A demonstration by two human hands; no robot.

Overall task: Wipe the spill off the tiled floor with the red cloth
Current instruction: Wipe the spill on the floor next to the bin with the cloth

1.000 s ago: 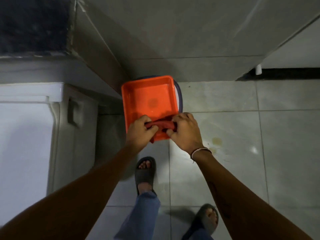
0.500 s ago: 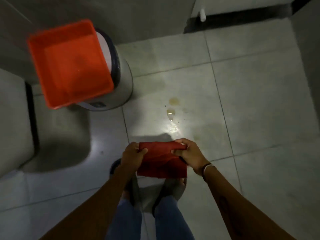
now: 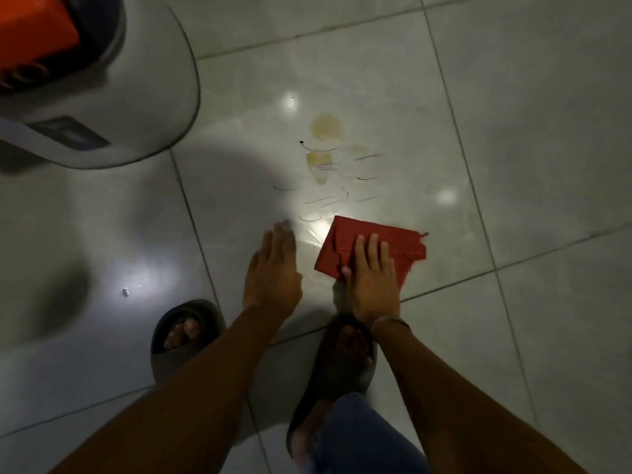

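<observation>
The folded red cloth lies flat on the pale tiled floor, just below the spill. My right hand presses down on the cloth's near half, palm flat, fingers spread over it. My left hand rests flat on the bare tile to the cloth's left, holding nothing. The spill is a set of yellowish patches with thin dark streaks, a short way beyond the cloth toward the top of the view.
A white round bin with an orange tub on top stands at the upper left. My two feet in dark sandals are planted right behind my hands. A small white scrap lies at the left.
I have crouched much closer to the floor. The cloth went from being held up in both hands to lying on the tile. My left hand let go of it.
</observation>
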